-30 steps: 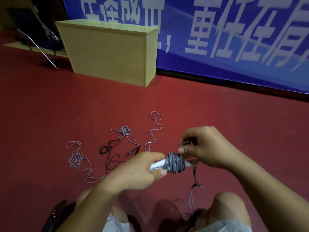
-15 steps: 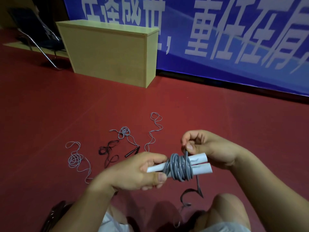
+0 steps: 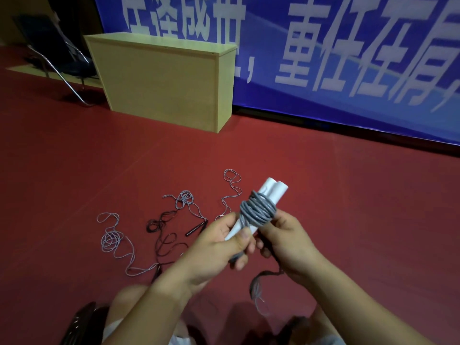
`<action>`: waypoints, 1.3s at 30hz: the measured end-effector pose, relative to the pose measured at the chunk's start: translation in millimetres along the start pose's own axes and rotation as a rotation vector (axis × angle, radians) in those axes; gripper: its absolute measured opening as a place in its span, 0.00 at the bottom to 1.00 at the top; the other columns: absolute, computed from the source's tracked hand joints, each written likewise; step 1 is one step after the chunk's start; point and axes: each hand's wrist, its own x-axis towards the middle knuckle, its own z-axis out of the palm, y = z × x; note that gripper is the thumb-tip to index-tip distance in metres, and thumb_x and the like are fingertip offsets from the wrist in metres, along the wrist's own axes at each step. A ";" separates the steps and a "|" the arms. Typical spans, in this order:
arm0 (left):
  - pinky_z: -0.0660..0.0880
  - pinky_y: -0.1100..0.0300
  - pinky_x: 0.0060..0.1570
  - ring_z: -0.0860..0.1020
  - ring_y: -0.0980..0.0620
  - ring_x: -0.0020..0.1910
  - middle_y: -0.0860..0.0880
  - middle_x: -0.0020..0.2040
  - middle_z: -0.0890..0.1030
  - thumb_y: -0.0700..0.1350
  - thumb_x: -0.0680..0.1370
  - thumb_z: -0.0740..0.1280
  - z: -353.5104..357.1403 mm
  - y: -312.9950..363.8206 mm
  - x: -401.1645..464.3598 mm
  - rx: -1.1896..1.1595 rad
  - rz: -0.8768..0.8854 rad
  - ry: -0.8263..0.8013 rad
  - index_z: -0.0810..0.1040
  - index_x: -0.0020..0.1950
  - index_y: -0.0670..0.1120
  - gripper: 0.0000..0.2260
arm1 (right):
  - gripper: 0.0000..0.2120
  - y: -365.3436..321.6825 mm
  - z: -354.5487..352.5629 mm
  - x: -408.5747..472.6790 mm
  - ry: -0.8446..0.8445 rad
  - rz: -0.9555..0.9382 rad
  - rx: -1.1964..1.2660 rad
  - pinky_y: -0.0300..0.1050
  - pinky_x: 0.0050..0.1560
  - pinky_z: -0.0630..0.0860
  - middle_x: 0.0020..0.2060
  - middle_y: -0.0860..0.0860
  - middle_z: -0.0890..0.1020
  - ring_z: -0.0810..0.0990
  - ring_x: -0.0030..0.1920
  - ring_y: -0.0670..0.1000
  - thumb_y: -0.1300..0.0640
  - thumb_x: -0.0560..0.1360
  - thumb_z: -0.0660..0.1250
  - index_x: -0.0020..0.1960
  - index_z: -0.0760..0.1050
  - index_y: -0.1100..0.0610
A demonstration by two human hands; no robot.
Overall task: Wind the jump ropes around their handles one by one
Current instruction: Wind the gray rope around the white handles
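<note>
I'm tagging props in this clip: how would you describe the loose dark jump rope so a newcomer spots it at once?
Start at the wooden cabinet by the blue banner and come down the red floor toward the hands. Left of them, tangled cords lie spread out. The dark rope lies between the pale grey cords: it is the only black one, with slim black handles.

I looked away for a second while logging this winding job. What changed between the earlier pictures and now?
The white handles swung from lying sideways to pointing up and away, the grey rope coil with them. The right hand dropped from pinching rope above the coil to beside and below it. The left hand kept its grip on the handles. The loose ropes on the floor stayed put.
</note>
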 end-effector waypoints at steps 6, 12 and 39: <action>0.65 0.63 0.30 0.69 0.52 0.26 0.49 0.34 0.76 0.41 0.83 0.61 -0.7 -3.9 6.3 0.041 0.003 0.269 0.74 0.50 0.40 0.05 | 0.07 3.6 0.9 -6.4 -0.017 -0.022 -0.269 0.41 0.33 0.73 0.32 0.50 0.81 0.75 0.29 0.47 0.63 0.79 0.65 0.47 0.81 0.56; 0.65 0.66 0.25 0.69 0.53 0.23 0.48 0.34 0.78 0.41 0.83 0.62 -13.3 -12.8 14.1 0.233 -0.042 0.487 0.73 0.44 0.42 0.08 | 0.05 7.1 -4.8 -14.3 0.011 -0.110 -0.689 0.46 0.38 0.75 0.33 0.50 0.82 0.75 0.31 0.43 0.52 0.77 0.68 0.43 0.80 0.52; 0.65 0.73 0.30 0.72 0.64 0.35 0.58 0.38 0.75 0.47 0.79 0.68 -20.9 -47.7 23.9 0.778 -0.192 0.655 0.71 0.51 0.51 0.06 | 0.09 -9.0 -8.6 -19.7 -0.026 0.003 -1.006 0.35 0.33 0.65 0.27 0.45 0.73 0.70 0.31 0.42 0.48 0.75 0.67 0.38 0.74 0.50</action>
